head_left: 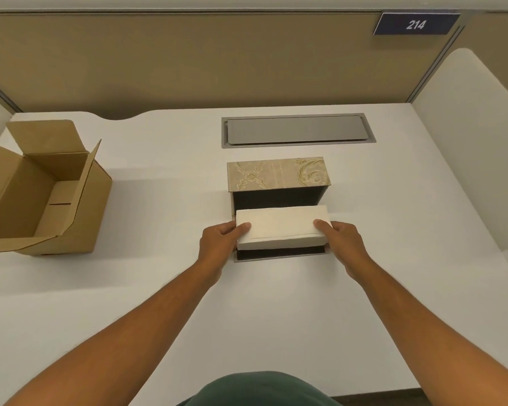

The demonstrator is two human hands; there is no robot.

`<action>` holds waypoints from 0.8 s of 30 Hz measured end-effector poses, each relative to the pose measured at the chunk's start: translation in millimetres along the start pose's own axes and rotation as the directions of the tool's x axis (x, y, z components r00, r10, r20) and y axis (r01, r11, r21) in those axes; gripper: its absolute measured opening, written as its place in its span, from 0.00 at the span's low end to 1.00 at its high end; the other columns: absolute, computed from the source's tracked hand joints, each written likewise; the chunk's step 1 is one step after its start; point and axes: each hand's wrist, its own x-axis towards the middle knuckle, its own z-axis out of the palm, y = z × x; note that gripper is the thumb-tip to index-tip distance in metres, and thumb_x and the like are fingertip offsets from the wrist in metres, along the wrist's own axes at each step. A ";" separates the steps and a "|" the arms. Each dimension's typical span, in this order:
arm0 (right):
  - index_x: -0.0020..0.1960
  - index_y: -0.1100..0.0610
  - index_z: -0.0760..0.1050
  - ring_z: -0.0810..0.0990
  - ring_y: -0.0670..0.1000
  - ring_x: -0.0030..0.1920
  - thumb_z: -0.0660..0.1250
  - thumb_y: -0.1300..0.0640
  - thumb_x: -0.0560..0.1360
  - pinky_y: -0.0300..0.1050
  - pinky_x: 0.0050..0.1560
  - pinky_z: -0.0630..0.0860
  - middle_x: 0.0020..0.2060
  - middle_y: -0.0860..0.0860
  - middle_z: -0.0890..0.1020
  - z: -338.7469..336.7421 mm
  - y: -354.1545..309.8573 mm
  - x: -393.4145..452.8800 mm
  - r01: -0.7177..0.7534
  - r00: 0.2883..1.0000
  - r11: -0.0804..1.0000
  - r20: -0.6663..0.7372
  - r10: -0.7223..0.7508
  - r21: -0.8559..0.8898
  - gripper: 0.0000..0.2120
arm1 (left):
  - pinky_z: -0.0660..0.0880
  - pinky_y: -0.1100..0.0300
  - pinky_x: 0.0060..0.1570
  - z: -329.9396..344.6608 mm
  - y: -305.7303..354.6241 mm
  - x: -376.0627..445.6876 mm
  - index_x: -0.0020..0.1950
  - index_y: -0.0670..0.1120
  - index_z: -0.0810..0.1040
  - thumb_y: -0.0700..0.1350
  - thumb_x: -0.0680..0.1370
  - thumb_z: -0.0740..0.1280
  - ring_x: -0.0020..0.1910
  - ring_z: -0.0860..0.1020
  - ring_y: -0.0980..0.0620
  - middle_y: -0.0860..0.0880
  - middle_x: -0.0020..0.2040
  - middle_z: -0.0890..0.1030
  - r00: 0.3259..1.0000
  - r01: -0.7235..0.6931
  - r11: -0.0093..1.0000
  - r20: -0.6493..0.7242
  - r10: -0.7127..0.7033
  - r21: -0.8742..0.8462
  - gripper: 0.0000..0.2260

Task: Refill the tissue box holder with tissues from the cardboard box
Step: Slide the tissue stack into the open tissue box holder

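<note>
Left hand (217, 244) | right hand (345, 244) | tissue stack (282, 225) gripped between, over holder (277, 174)

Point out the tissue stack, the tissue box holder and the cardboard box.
tissue stack (280, 227): head view, on its top face between the thumbs.
tissue box holder (277, 173): head view, on its patterned raised lid.
cardboard box (79, 227): head view, on its outer right wall.

tissues (279, 225): cream white, plain
holder (277, 174): beige lid with gold leaf and scroll ornament; black inside
carton (79, 212): plain brown cardboard
desk (159, 288): off-white, plain
hatch (296, 130): grey, grey frame
partition (188, 60): tan, plain
sign (415, 24): navy, white "214"
shirt (261, 389): dark green
</note>
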 end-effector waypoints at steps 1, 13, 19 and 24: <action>0.57 0.51 0.80 0.82 0.55 0.54 0.69 0.41 0.81 0.57 0.61 0.82 0.50 0.48 0.83 1.5 -1.2 -0.9 0.004 1.000 1.000 -0.009 -0.004 -0.017 0.14 | 0.82 0.46 0.68 1.3 0.8 -1.5 0.70 0.44 0.85 0.51 0.80 0.77 0.63 0.85 0.42 0.47 0.63 0.88 1.000 -0.006 1.000 -0.017 0.006 0.016 0.20; 0.71 0.33 0.67 0.78 0.25 0.55 0.85 0.49 0.68 0.23 0.45 0.76 0.53 0.18 0.78 -5.3 26.9 -14.0 0.216 0.963 0.975 0.178 -0.203 -0.057 0.39 | 0.75 0.77 0.49 -1.2 -17.4 -21.0 0.79 0.52 0.74 0.54 0.71 0.85 0.61 0.81 0.55 0.56 0.65 0.83 0.970 -0.242 0.897 0.107 0.218 0.369 0.39; 0.73 0.45 0.74 0.80 0.26 0.50 0.81 0.64 0.73 0.17 0.46 0.72 0.53 0.24 0.78 1.0 48.9 -8.6 0.302 0.953 0.949 -0.001 -0.304 -0.095 0.34 | 0.76 0.74 0.57 -6.7 -26.0 -15.9 0.80 0.50 0.74 0.40 0.75 0.82 0.56 0.81 0.52 0.53 0.62 0.84 0.936 -0.348 0.803 0.126 0.329 0.484 0.35; 0.72 0.56 0.78 0.80 0.38 0.53 0.77 0.64 0.76 0.15 0.48 0.70 0.59 0.41 0.81 10.1 50.8 -6.2 0.358 0.926 0.927 -0.086 -0.368 -0.111 0.25 | 0.72 0.79 0.52 -9.0 -24.7 -11.7 0.79 0.47 0.77 0.38 0.78 0.79 0.48 0.80 0.54 0.44 0.61 0.88 0.908 -0.397 0.723 0.130 0.397 0.566 0.29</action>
